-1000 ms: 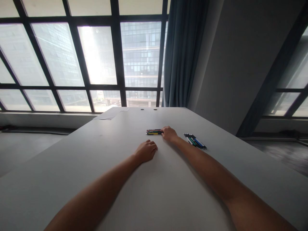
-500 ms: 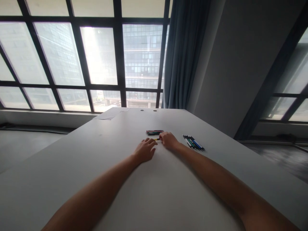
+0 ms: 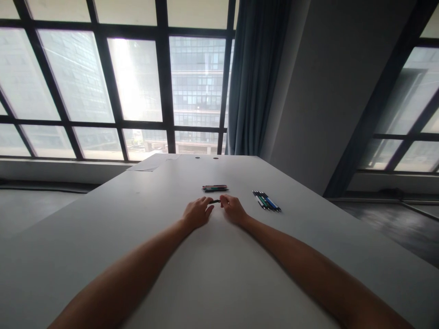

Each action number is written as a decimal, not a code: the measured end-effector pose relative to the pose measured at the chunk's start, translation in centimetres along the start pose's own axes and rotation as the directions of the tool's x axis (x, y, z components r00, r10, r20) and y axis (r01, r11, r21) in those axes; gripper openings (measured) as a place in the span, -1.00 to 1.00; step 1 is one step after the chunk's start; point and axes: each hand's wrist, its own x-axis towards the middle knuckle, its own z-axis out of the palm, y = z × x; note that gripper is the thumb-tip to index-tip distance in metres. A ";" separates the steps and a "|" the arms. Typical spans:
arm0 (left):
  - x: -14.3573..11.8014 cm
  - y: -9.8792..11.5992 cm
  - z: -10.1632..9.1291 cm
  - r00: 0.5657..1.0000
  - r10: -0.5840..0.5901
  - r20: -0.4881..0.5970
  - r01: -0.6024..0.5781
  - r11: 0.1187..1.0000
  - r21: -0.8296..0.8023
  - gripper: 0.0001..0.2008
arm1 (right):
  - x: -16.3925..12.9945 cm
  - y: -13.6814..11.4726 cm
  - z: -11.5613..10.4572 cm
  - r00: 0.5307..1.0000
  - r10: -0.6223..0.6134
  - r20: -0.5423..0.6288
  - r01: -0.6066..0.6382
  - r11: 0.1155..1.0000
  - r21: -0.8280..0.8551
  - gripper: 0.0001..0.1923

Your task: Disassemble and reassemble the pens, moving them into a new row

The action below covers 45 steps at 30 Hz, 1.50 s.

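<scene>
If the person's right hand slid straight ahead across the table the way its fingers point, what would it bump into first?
Most likely the left hand: the right hand points leftward along the small dark pen pinched between both hands. The bundle of red and green pens lies farther away on the white table, seemingly off that line, though depth is unclear.

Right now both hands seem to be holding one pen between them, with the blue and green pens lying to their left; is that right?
Not quite: the head view shows the blue and green pens lying to the right of the hands. The left hand and right hand do hold one pen between them.
</scene>
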 end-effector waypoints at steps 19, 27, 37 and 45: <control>-0.1 -0.1 -0.2 0.999 -0.016 0.040 0.016 1.000 0.008 -0.73 | 0.2 0.7 0.1 0.989 -0.071 0.134 0.068 0.997 0.028 -0.43; -0.1 -0.1 -0.3 0.998 -0.018 0.064 0.017 1.000 0.023 -0.74 | 0.1 1.1 0.1 0.977 -0.203 0.068 0.206 0.978 -0.034 -0.51; -0.2 -0.5 -0.1 0.999 0.052 0.012 -0.052 0.998 -0.025 -0.75 | -0.2 0.4 -0.8 0.902 -0.427 0.059 0.431 0.885 -0.175 -0.54; -0.3 -1.0 0.3 0.994 0.111 -0.025 -0.112 0.992 -0.062 -0.72 | -0.1 0.2 -1.5 0.857 -0.502 0.118 0.515 0.829 -0.218 -0.57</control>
